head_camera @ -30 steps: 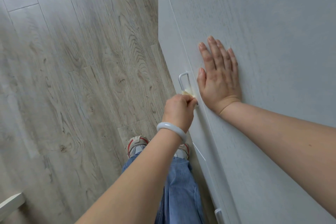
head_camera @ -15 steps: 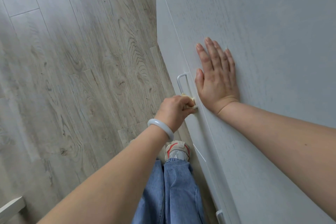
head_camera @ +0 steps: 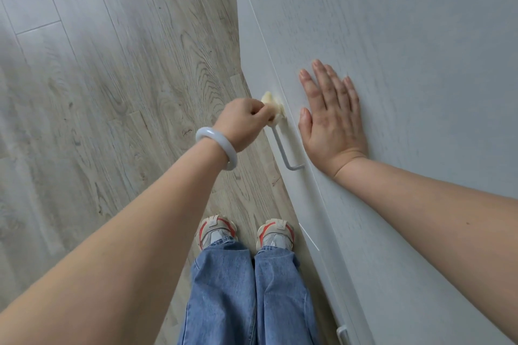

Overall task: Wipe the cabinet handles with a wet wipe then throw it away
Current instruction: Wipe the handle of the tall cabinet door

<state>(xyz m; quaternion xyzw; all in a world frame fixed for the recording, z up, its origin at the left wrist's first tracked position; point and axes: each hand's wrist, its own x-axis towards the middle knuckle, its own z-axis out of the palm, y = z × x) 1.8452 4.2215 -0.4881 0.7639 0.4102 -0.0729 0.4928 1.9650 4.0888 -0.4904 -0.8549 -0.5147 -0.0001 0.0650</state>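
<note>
My left hand grips a crumpled, pale yellow wet wipe and holds it wrapped around the far end of a white bar handle on the cabinet front. The handle's near end and its bracket show bare below the wipe. My right hand lies flat, fingers straight, on the white cabinet top just right of the handle. A second handle peeks out low on the cabinet near the frame's bottom edge.
Grey wood-plank floor fills the left side. My two feet in grey and red shoes stand close against the cabinet base, below blue jeans. A pale bangle sits on my left wrist.
My left hand has slid the wipe along the handle from its near end to its far end, uncovering the near part. The right hand stays flat on the cabinet top.
</note>
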